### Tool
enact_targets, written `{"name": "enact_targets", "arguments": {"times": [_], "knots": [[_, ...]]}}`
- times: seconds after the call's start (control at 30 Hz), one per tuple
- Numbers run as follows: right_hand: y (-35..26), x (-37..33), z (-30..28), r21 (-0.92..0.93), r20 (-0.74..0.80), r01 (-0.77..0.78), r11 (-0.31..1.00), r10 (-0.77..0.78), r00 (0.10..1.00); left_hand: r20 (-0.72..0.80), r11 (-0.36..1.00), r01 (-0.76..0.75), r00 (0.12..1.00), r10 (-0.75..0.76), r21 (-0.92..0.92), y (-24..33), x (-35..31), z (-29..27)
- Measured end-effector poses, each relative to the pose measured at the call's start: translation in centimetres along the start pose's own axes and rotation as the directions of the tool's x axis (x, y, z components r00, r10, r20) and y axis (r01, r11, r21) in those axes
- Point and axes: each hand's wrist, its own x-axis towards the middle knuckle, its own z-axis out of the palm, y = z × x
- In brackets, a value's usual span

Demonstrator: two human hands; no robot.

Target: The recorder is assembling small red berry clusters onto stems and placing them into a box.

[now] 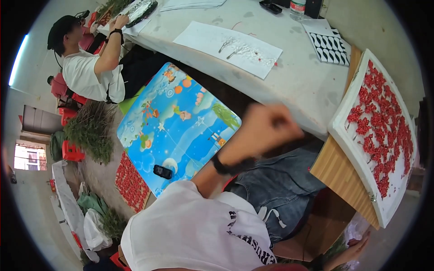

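Note:
My left hand (269, 128), with a black band at the wrist, is raised over my lap, close to the front edge of the cloth-covered table (298, 86). Motion smears it; its fingers look curled, but whether they hold anything does not show. At the lower right, my right hand (355, 250) reaches down with fingers stretched out, beside a clear plastic bag (356, 228). Above it, a white foam tray (392, 210) bearing many red berry sprigs (382, 122) leans tilted on a wooden board (337, 169). On the table lies a white sheet (199, 36) with pale branching stems (230, 47).
A blue cartoon-printed folding table (185, 131) stands at my left, a small black device (162, 171) on it. Beyond sits a person in a white shirt (90, 72). Red berries (131, 183) and green branches (92, 131) lie lower left. A bottle (297, 9) stands on the far table.

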Motion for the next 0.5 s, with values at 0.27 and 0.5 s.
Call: {"name": "enact_targets", "arguments": {"times": [0.27,0.5], "knots": [[5.6,-6.9,3.7,-0.117,0.058,-0.233,0.965,0.241,0.969,-0.524,0.643,0.09,0.67,0.526,0.76,-8.9,10.7,-17.6],[11.7,-9.6,5.3,-0.044,0.144,-0.377,0.925,0.379,0.914,-0.525,0.463,0.288,0.658,0.54,0.838,-9.9,13.7,-15.7]]}}
